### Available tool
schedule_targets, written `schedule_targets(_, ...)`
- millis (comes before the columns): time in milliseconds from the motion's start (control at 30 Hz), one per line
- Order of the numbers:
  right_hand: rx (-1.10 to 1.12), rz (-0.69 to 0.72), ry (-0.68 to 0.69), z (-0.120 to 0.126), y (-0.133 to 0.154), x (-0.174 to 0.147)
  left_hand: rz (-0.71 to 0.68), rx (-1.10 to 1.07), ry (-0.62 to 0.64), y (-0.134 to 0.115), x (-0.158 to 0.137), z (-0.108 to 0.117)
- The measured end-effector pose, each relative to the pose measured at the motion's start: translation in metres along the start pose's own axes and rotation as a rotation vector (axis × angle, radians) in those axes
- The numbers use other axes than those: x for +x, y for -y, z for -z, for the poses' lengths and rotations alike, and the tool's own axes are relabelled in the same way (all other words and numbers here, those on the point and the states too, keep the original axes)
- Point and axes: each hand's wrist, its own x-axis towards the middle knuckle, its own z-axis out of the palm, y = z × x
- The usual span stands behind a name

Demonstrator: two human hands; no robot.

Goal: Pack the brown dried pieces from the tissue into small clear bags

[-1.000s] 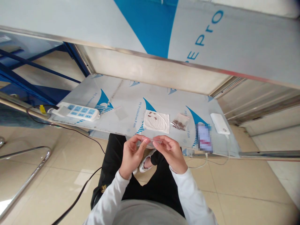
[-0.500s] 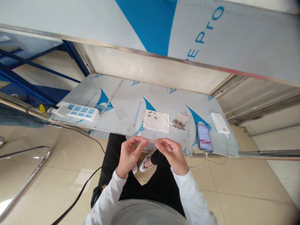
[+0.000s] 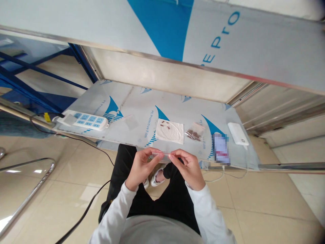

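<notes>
My left hand (image 3: 146, 166) and my right hand (image 3: 187, 166) are close together at the front edge of the metal shelf. Each pinches a small clear zip bag (image 3: 166, 156) by its red-lined top, thumbs against fingers. The bag's contents, if any, cannot be made out. Just beyond lies a white cloth (image 3: 175, 135) with several small brown pieces (image 3: 165, 124) on it. To its right rests a clear zip bag of brown pieces (image 3: 194, 133). Another flat clear bag (image 3: 132, 122) lies further left.
On the shelf (image 3: 162, 101), a white power strip (image 3: 88, 121) sits at the left end. A phone (image 3: 221, 149) and a white power bank (image 3: 238, 133) with cables lie at the right. An upper shelf (image 3: 101, 27) overhangs the back. A chrome chair leg (image 3: 38, 183) stands at left.
My left hand has shifted slightly right, nearer my right hand. The pinched bag's top edge sits a little lower. The things on the shelf have stayed in place.
</notes>
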Motion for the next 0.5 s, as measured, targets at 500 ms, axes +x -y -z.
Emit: schedule_targets(500,0.131,0.024,-0.011,-0.015,-0.006,-0.005,-0.009,-0.018,-0.012,0.005,-0.006,-0.008)
